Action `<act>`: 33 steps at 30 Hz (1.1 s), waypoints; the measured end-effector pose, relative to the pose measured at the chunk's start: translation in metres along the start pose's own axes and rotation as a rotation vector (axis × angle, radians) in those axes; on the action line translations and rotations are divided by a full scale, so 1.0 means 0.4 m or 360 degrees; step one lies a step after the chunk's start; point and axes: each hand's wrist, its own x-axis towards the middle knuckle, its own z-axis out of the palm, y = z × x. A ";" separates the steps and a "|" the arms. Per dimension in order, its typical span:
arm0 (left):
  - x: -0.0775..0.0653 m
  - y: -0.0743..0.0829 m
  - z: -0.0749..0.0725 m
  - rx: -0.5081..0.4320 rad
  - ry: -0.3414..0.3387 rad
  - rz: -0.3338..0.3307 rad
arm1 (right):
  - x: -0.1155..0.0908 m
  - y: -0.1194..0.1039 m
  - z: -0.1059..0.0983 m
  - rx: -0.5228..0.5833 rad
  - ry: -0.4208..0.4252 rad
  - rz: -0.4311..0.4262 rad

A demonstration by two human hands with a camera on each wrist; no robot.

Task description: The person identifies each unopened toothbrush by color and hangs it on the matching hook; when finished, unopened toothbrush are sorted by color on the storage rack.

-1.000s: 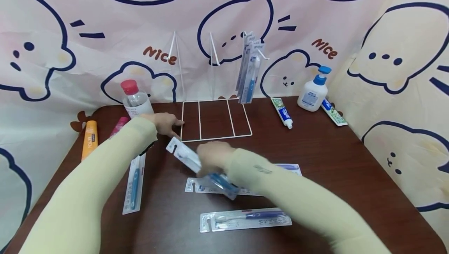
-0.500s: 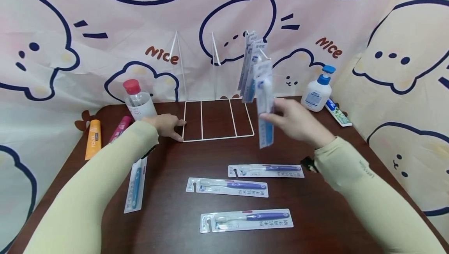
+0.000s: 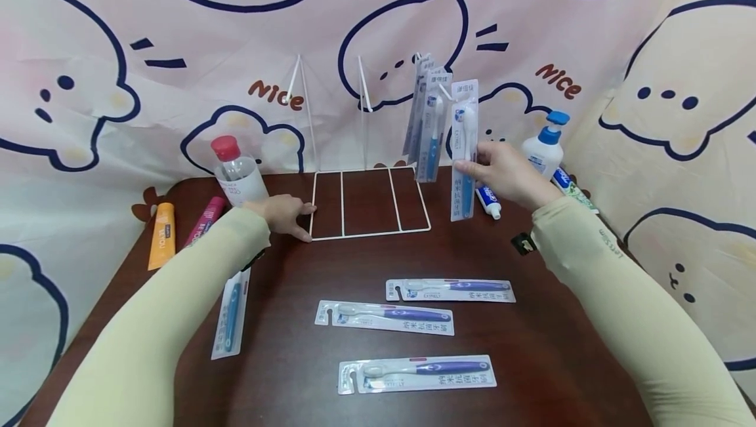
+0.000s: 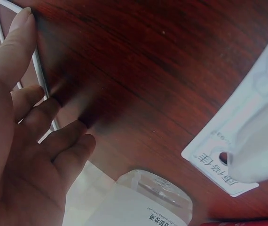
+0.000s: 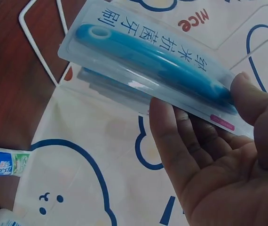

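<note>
The right hand (image 3: 504,174) had carried the blue toothbrush pack (image 3: 463,151) further back and up than half a second before. The pack now stood upright, just to the right of the packs already hanging (image 3: 428,122) on the rightmost hook of the white wire rack (image 3: 369,201), its top about level with theirs; a second earlier it was still low over the front of the bench (image 3: 561,309). The hand pinched the pack at mid-height, thumb on one face and fingers (image 5: 171,136) laid along the other, as the right wrist view showed.

The left hand (image 3: 283,214) had not moved: it lay flat with straight fingers on the bench, fingertips (image 4: 23,21) touching the left edge of the rack's base and holding nothing.

Three purple toothbrush packs (image 3: 386,317) lay where they had been on the front of the bench, and another blue pack (image 3: 230,315) under the left forearm. A clear bottle with a red cap (image 3: 233,174) stood behind the left hand.
</note>
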 end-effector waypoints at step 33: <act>-0.003 0.014 0.004 -0.0014 -0.0011 -0.0083 | 0.177 0.010 0.058 0.0137 -0.0077 -0.0005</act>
